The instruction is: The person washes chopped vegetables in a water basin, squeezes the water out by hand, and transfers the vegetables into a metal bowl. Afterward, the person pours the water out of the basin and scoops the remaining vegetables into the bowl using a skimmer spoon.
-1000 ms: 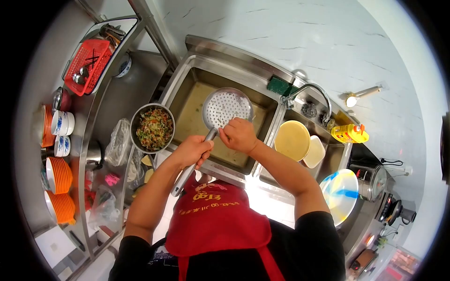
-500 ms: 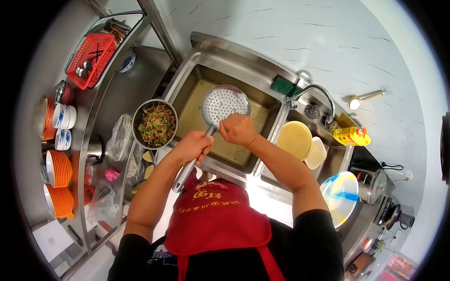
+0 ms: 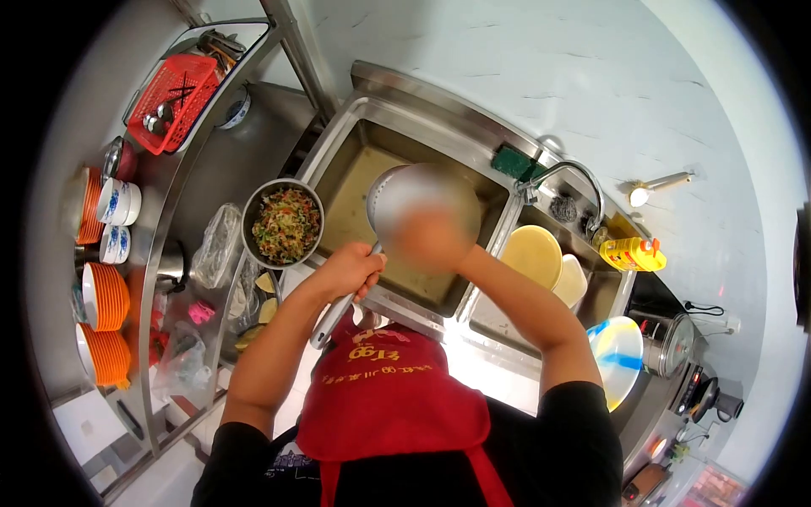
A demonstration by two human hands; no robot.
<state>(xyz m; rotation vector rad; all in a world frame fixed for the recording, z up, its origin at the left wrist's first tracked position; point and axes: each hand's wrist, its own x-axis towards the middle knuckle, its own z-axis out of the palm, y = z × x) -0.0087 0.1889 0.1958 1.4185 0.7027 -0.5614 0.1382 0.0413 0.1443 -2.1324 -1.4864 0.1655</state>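
My left hand [image 3: 352,270] is closed around the grey handle of a perforated metal skimmer [image 3: 387,194]. The skimmer's round head is over the large sink basin [image 3: 359,165], which appears to hold some murky water. Over that head is my right hand [image 3: 432,238], smeared by blur, so its fingers cannot be made out. Much of the head is hidden by the hand and the blur. Left of the basin, a metal pot [image 3: 246,221] contains a mix of chopped vegetables [image 3: 287,226].
In the smaller basin to the right are a yellow bowl [image 3: 532,258] and a pale container [image 3: 572,283]. A faucet [image 3: 574,167], green scouring pad [image 3: 512,161] and yellow bottle [image 3: 629,253] line the back. Shelves at left carry orange bowls [image 3: 106,296] and a red basket [image 3: 182,89].
My right hand has moved from the skimmer's neck onto its head and is now blurred. My left hand keeps its grip on the handle.
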